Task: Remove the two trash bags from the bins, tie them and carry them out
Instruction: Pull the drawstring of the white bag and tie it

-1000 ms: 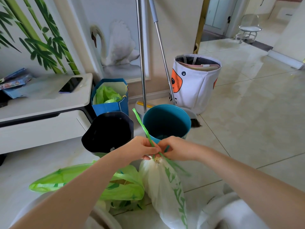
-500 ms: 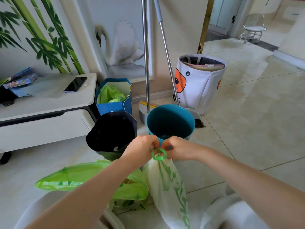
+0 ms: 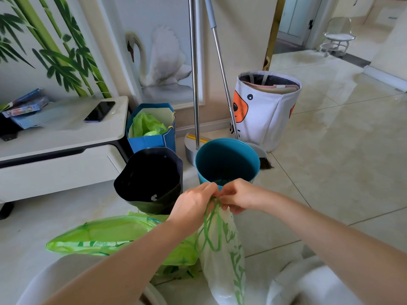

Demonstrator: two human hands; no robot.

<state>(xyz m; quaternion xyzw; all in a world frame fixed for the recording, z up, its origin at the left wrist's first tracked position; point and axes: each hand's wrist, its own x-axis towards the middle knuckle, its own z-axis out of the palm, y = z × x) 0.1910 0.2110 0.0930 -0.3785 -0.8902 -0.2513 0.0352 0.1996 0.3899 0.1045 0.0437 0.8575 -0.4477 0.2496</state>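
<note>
A white trash bag (image 3: 222,256) with a green leaf print hangs from both my hands in front of me. My left hand (image 3: 193,205) and my right hand (image 3: 239,195) pinch its gathered neck, and its green drawstring (image 3: 211,230) droops in loops below my fingers. A second, bright green trash bag (image 3: 105,236) lies on the floor under my left forearm, its mouth loose. Just beyond my hands stand a teal bin (image 3: 226,161) and a dark bin (image 3: 149,179), both without bags.
A blue paper bag (image 3: 152,140) holding green plastic stands behind the dark bin. Broom and dustpan handles (image 3: 195,69) lean on the wall. A white fabric basket (image 3: 266,108) stands to the right, a low white cabinet (image 3: 59,150) with a phone (image 3: 99,111) to the left. Tiled floor (image 3: 330,161) stretches right.
The drawstring went from a taut strand pointing up-left, to a small loop between my hands, to long loops hanging below them. My hands stayed at the bag's neck.
</note>
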